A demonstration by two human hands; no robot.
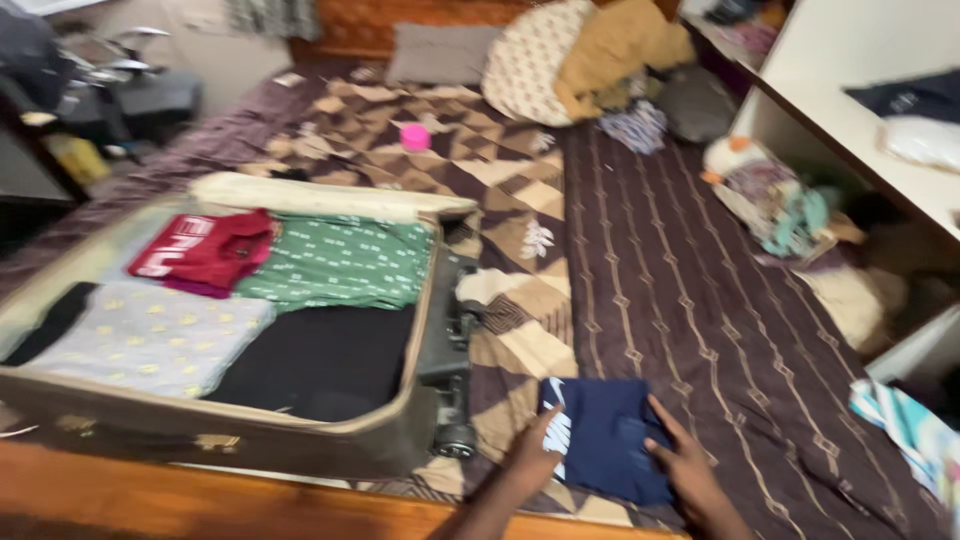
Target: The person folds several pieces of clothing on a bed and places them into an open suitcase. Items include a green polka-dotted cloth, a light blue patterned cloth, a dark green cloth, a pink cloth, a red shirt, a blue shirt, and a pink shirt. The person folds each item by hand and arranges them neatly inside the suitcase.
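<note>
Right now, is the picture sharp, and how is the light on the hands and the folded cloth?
Head view: slight motion blur everywhere; both hands, left and right, look soft-edged on the navy folded cloth. The light is dim and warm, without glare; the suitcase and the white shelf at the edges look smeared.

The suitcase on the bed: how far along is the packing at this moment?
Done: the open suitcase already holds folded clothes, a red garment, a green one, a pale one and a black one. In hand: the left hand and right hand press a folded navy garment on the bedspread. Left: that garment lies outside the case.
</note>
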